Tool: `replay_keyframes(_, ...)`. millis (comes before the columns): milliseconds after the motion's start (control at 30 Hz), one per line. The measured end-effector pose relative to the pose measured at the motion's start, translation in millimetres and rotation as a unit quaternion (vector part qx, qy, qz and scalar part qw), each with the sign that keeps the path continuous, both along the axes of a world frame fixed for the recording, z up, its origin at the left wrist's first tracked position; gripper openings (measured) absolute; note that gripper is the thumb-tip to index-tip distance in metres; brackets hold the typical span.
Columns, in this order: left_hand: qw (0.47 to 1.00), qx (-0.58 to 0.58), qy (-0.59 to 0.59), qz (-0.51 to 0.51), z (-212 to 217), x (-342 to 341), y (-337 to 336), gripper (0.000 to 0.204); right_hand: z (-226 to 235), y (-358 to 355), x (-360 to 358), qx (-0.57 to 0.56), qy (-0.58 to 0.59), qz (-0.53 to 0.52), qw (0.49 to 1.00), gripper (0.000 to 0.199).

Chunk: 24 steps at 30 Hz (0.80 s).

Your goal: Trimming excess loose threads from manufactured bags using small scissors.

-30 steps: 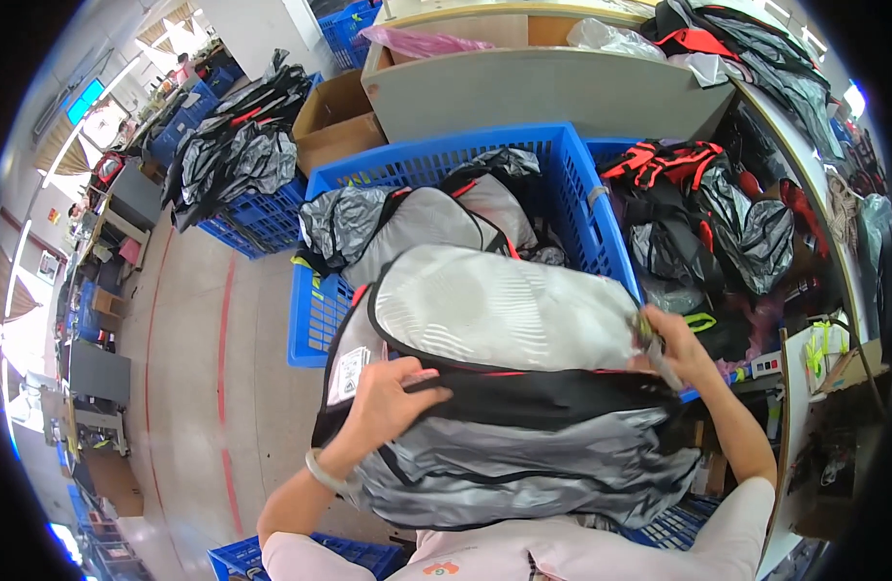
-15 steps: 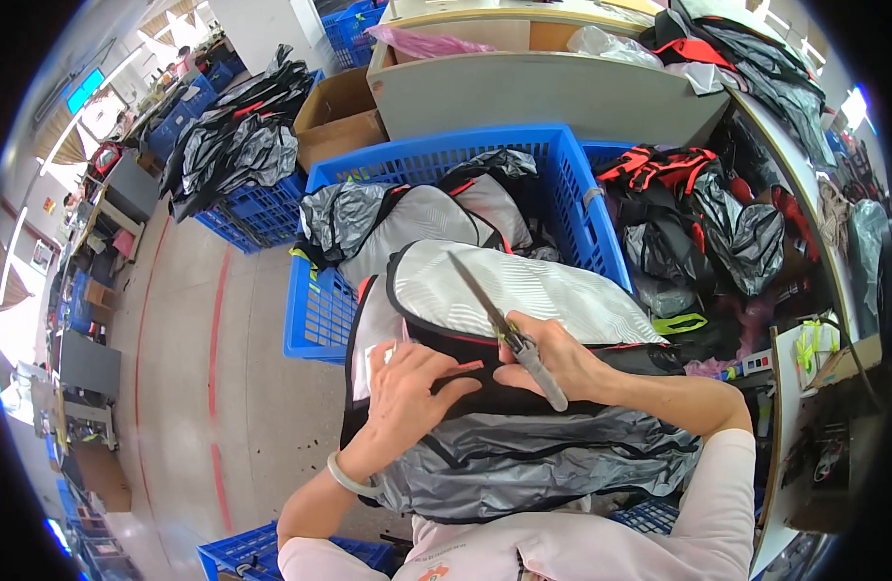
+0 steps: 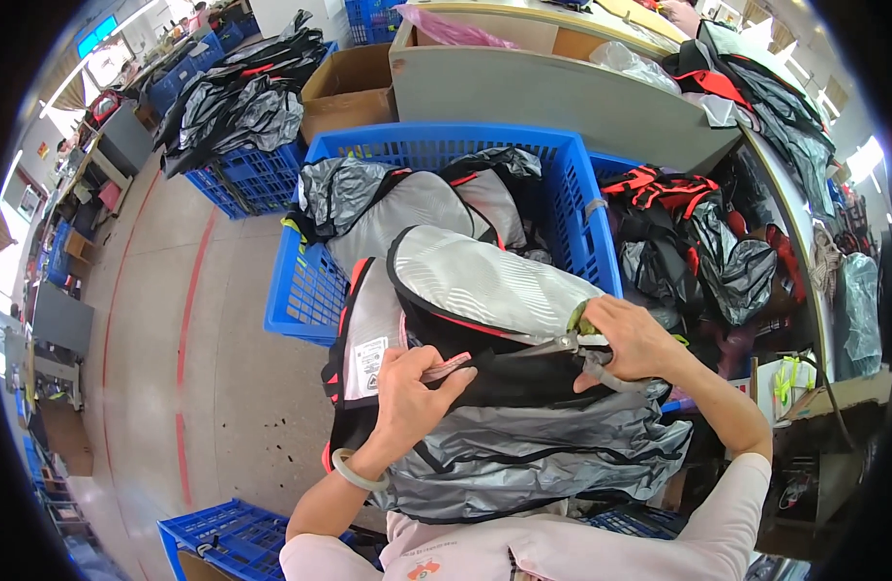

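Note:
A half-sewn bag with pale patterned panels [image 3: 494,276], black trim and red edging lies before me. Crinkled silver fabric [image 3: 543,450] spreads from its near side. My left hand [image 3: 415,399] pinches a pinkish-red strip [image 3: 448,366] at the bag's edge between thumb and fingers. In my right hand [image 3: 632,341] is a pair of scissors [image 3: 565,344], with the blades pointing left over the black fabric towards the left hand. A white label [image 3: 370,366] shows on the panel left of my left hand.
Beyond the bag, a blue basket [image 3: 446,134] holds more silver and pale pieces. Black, silver and red pieces [image 3: 702,223] fill another container at right. A cardboard box [image 3: 347,92] stands beside a grey bench [image 3: 533,92]. At lower left is another blue crate [image 3: 238,537].
My right hand has moved right, and the scissors have swung from pointing up and away to pointing left, low over the fabric. My left hand still pinches the strip.

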State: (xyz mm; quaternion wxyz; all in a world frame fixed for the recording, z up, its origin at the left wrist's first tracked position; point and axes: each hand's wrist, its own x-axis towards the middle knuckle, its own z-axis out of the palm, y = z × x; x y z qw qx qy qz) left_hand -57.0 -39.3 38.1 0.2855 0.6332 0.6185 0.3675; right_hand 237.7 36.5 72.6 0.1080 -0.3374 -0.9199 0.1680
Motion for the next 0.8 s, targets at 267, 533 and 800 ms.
replay_keyframes(267,1.0,0.03,-0.005,-0.002,-4.4,2.9,-1.4,0.034,2.0,7.8,-19.5,-0.036,-0.051,0.037,0.997,0.067)
replay_keyframes(533,0.999,0.044,-0.001,-0.003,-0.9,2.6,-2.8,0.032,1.4,7.9,-21.5,-0.047,-0.025,0.051,0.997,0.058)
replay_keyframes(800,0.996,0.091,-0.011,-0.006,-2.7,0.3,-4.1,0.031,-8.6,7.0,-24.2,-0.035,0.046,0.066,0.996,0.055)
